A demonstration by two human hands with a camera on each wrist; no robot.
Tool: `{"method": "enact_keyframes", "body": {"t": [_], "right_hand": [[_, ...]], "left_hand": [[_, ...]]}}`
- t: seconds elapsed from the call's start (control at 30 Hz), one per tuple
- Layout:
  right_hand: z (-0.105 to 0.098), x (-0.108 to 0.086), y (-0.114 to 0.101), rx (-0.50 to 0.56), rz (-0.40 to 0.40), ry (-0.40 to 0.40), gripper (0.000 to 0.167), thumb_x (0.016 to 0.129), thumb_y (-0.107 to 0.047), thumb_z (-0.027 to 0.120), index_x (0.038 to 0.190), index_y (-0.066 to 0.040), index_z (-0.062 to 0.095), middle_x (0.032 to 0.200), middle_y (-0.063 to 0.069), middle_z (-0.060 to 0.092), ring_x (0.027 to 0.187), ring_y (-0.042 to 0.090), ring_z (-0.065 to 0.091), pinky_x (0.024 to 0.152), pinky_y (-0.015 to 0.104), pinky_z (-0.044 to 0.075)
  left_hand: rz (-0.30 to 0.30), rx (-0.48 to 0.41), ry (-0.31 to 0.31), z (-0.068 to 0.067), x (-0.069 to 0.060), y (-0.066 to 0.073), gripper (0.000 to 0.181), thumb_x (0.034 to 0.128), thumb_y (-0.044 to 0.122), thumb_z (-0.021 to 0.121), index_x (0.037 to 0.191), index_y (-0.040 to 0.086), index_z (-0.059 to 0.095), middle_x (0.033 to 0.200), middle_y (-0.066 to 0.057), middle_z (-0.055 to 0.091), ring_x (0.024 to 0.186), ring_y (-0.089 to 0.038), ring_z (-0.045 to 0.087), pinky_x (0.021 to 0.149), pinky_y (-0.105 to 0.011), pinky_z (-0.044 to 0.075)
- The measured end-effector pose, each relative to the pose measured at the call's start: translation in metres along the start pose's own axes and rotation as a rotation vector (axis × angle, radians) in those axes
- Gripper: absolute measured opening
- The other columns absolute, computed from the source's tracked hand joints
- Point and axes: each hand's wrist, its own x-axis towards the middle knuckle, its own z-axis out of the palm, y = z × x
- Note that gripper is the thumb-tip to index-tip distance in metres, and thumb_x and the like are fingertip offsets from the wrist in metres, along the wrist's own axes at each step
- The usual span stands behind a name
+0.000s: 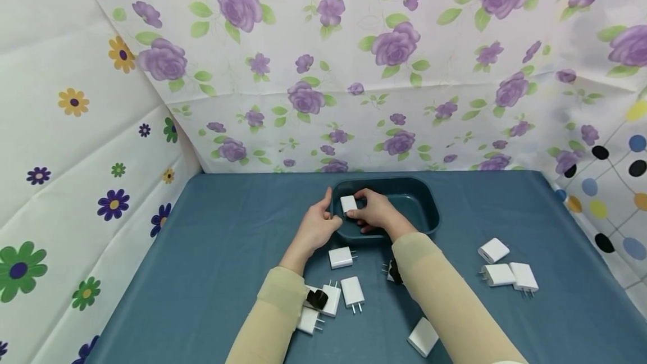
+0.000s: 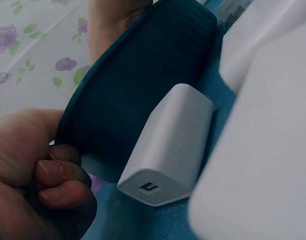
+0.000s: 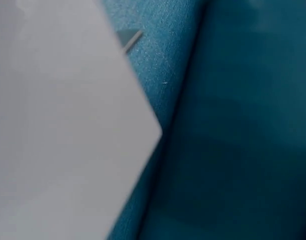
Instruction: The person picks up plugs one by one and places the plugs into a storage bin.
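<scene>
A dark teal plastic tray [image 1: 427, 201] stands at the far edge of the table. My left hand [image 1: 314, 228] grips its left end, and in the left wrist view the fingers [image 2: 62, 172] curl against the tray wall [image 2: 127, 85]. Inside the tray's left part, my right hand [image 1: 378, 210] pinches a white charger plug [image 1: 348, 204] between thumb and fingers. Just in front of the tray lies another white charger plug [image 1: 341, 258], its prongs pointing right. The right wrist view shows a charger plug [image 3: 67, 125] very close, without the hand.
More charger plugs lie between my forearms, including one [image 1: 352, 292] with prongs toward me and one [image 1: 423, 336] beside the right sleeve. A small group [image 1: 499, 274] sits at the right. A flowered cloth [image 1: 303, 72] hangs behind the blue table [image 1: 227, 251].
</scene>
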Motion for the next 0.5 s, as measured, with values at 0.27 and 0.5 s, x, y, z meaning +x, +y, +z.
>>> {"method": "enact_keyframes", "body": {"t": [0.27,0.5], "right_hand": [[0.0019,0.0012,-0.0001,-0.01,-0.008,-0.001,0.065,0.099,-0.024,0.08,0.155,-0.013,0.049,0.106,0.019,0.066,0.081,0.026,0.072,0.062,0.037,0.062],[0.0002,0.0027,0.002,-0.021,-0.015,-0.005,0.064,0.1,-0.024,0.078,0.156,-0.011,0.049,0.11,0.019,0.065,0.083,0.027,0.072,0.062,0.038,0.062]], "left_hand": [[0.0,0.013,-0.011,-0.003,0.001,0.0,0.088,0.096,0.007,0.061,0.173,0.026,0.022,0.061,0.005,0.036,0.048,-0.015,0.033,0.052,-0.031,0.03],[0.0,0.016,-0.012,-0.0013,0.0012,0.0004,0.088,0.0963,0.007,0.061,0.173,0.025,0.021,0.061,0.005,0.036,0.049,-0.016,0.033,0.054,-0.032,0.031]]}}
